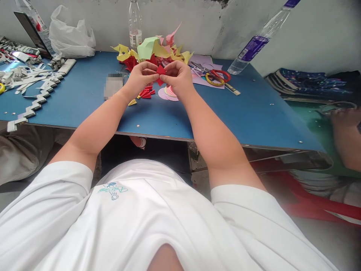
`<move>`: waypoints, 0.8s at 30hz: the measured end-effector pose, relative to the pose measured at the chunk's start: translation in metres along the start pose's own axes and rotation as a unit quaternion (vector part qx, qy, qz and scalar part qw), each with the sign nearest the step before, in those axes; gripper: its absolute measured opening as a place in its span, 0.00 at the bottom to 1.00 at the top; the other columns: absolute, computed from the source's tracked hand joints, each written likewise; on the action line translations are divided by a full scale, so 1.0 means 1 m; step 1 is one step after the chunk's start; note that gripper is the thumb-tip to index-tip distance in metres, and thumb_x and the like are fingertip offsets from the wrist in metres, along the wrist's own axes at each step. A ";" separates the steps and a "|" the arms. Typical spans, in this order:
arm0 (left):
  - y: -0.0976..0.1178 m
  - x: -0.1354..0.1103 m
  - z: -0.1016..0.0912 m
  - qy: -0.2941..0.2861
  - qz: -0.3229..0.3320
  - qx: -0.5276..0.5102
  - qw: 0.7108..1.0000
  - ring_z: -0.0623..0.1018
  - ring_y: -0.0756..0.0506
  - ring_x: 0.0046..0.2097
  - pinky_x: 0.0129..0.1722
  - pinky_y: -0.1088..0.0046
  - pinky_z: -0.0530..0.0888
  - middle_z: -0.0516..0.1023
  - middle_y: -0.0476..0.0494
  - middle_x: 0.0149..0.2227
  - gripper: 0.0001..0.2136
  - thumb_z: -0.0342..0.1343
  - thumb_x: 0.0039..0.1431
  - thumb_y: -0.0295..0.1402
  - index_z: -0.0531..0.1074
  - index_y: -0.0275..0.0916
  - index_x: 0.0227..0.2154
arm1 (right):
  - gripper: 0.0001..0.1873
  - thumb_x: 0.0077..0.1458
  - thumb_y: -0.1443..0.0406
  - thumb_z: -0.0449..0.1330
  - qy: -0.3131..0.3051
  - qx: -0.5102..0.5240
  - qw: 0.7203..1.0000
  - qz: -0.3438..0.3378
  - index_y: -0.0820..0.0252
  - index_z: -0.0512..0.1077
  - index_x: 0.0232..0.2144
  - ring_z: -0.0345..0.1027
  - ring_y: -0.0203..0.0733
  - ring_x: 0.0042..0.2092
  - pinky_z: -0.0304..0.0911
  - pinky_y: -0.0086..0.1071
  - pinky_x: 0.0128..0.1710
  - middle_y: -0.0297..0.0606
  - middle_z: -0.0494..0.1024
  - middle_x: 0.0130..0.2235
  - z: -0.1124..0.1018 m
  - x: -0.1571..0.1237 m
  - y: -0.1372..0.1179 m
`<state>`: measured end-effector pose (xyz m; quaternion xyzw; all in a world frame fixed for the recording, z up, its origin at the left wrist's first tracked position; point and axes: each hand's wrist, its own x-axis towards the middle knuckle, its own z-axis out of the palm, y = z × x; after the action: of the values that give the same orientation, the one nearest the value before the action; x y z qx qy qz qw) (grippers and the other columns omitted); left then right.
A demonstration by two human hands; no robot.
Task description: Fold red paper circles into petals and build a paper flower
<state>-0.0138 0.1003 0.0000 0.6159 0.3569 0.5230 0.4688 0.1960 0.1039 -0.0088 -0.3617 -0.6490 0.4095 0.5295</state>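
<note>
Between my two hands, raised a little above the blue table (222, 109), is a small piece of red folded paper (160, 72). My left hand (142, 77) pinches its left side with thumb and fingertips. On the other side my right hand (178, 77) grips it the same way. Several small red folded paper pieces (147, 92) lie just below, with a yellow folded piece (132, 102) to their left. Pink and cream paper circles (168, 94) are stacked under my right hand. Behind my hands is a heap of yellow, green, pink and red paper (152, 49).
Scissors (216, 77) and sheets of purple paper (203, 62) lie to the right, near a tilted bottle (254, 47). Another bottle (135, 26) stands at the wall. Folded paper strips (36, 103) and a plastic bag (72, 35) are at left. Another person's arm (348, 135) shows at far right.
</note>
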 end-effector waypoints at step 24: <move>0.013 -0.003 0.001 0.006 0.001 0.036 0.999 0.86 0.29 0.63 0.60 0.43 0.80 0.88 0.48 0.35 0.22 0.88 0.41 0.53 0.80 0.59 0.31 | 0.40 0.48 0.48 0.93 -0.002 0.033 0.998 -0.048 0.42 0.72 0.48 0.77 0.46 0.36 0.73 0.47 0.47 0.21 0.79 0.29 -0.007 0.011 0.015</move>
<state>-0.0141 0.0930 0.0114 0.6301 0.3775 0.5136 0.4435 0.2013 0.1211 -0.0171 -0.3115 -0.6532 0.4052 0.5586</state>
